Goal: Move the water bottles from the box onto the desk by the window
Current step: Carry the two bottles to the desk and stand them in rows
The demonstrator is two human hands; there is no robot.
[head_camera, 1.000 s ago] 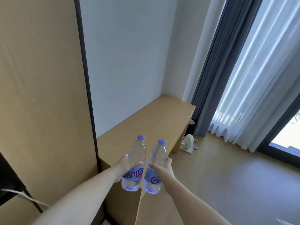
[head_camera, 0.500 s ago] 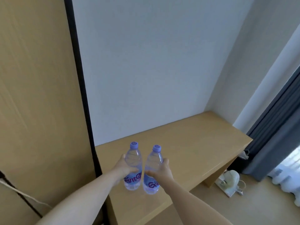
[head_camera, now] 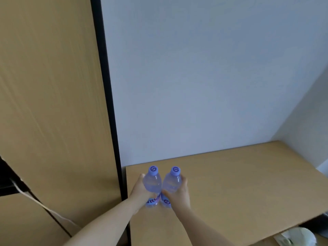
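Note:
Two clear water bottles with purple caps and purple labels stand side by side and upright, low over the left end of the wooden desk [head_camera: 239, 183]. My left hand [head_camera: 140, 190] grips the left bottle [head_camera: 152, 183] around its middle. The right bottle [head_camera: 171, 182] is held the same way by my right hand [head_camera: 179, 194]. The bottles' bases are at or just above the desk top; I cannot tell whether they touch it. The box is out of view.
A tall wooden cabinet panel [head_camera: 53, 103] with a dark edge stands right against the desk's left end. A white wall [head_camera: 204, 77] runs behind the desk. A small white appliance [head_camera: 300, 237] lies on the floor below the desk's front right.
Both hands have carried the bottles forward and down over the desk's left end. My view has turned left, away from the curtains and window.

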